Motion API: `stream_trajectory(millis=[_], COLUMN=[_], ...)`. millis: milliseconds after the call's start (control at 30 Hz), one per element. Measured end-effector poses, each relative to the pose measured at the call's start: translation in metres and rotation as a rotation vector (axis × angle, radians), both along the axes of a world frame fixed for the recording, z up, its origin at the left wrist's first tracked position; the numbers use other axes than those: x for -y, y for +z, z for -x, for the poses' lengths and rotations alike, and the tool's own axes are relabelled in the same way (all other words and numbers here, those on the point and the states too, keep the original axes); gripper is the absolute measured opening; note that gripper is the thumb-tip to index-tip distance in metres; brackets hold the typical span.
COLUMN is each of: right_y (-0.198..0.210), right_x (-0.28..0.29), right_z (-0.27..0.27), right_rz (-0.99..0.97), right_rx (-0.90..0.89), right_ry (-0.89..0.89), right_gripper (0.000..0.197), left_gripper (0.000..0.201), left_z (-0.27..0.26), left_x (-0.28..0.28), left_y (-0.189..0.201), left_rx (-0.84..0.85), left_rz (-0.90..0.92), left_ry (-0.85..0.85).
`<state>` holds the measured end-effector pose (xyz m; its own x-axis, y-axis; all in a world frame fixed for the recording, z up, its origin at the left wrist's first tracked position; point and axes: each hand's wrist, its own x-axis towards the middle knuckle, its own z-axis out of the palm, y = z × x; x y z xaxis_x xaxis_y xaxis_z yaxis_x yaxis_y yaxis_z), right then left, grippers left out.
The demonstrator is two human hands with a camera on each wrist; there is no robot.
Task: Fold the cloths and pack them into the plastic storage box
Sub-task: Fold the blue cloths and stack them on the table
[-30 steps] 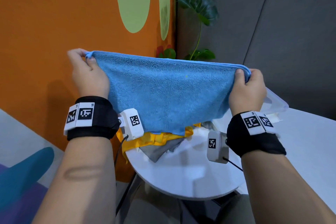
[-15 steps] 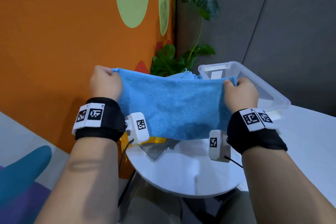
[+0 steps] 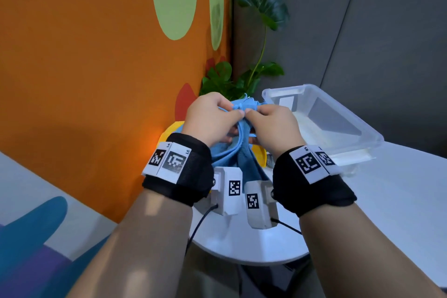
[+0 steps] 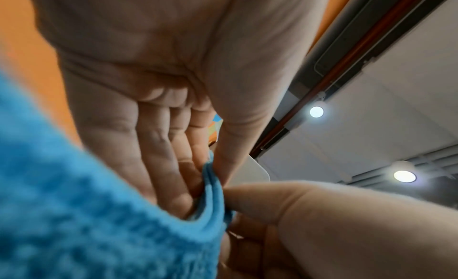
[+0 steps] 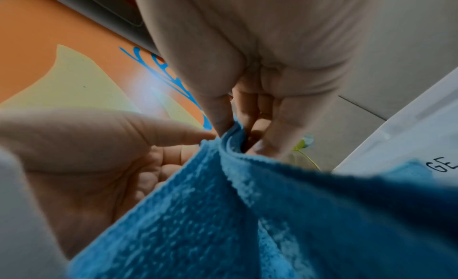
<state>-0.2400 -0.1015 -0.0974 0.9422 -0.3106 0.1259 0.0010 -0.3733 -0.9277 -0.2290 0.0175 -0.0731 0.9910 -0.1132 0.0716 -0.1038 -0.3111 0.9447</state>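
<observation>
Both hands meet: left hand (image 3: pixel 210 116) and right hand (image 3: pixel 271 126) each pinch blue cloth (image 3: pixel 242 159) corners. Match the corners evenly, then keep the pinch tight.

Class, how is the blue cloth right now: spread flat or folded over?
Folded over. The left hand and right hand pinch the blue cloth's top corners together, so it hangs doubled above the table.

Fuzzy terry cloth (image 3: pixel 238 152), clear glossy plastic box (image 3: pixel 343 123)
</observation>
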Motion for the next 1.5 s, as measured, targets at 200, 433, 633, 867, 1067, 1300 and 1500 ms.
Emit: stream_trajectory(millis=[200,433,633,867,1067,1300,1500], right_y=[0.007,0.002,0.006,0.019,0.013,-0.001,-0.01], right_x=[-0.006,0.002,0.019,0.031,0.042,0.047,0.053], right_z=[0.008,0.011,0.015,0.024,0.021,0.017,0.015], right_rz=[0.111,0.327,0.347,0.232,0.245,0.252,0.204], right_rx=[0.023,0.069,0.093,0.172,0.173,0.162,0.099], right_ry=[0.045,0.165,0.207,0.323,0.101,-0.121,-0.14], right_gripper=[0.037,0.012,0.032,0.039,0.021,0.007,0.032], left_gripper=[0.019,0.018,0.036,0.03,0.003,0.018,0.053], left_z=[0.006,0.0,-0.014,-0.021,-0.024,-0.031,-0.026], left_x=[0.001,-0.001,-0.026,-0.047,-0.055,-0.048,-0.053], left_y=[0.002,0.002,-0.002,-0.011,-0.019,-0.028,-0.029], left_rx=[-0.037,-0.004,0.218,0.07,0.03,0.289,0.054], left_rz=[0.057,0.01,-0.366,-0.734,-0.659,-0.32,-0.008], left_ry=[-0.033,-0.084,-0.098,-0.291,-0.229,0.04,-0.208])
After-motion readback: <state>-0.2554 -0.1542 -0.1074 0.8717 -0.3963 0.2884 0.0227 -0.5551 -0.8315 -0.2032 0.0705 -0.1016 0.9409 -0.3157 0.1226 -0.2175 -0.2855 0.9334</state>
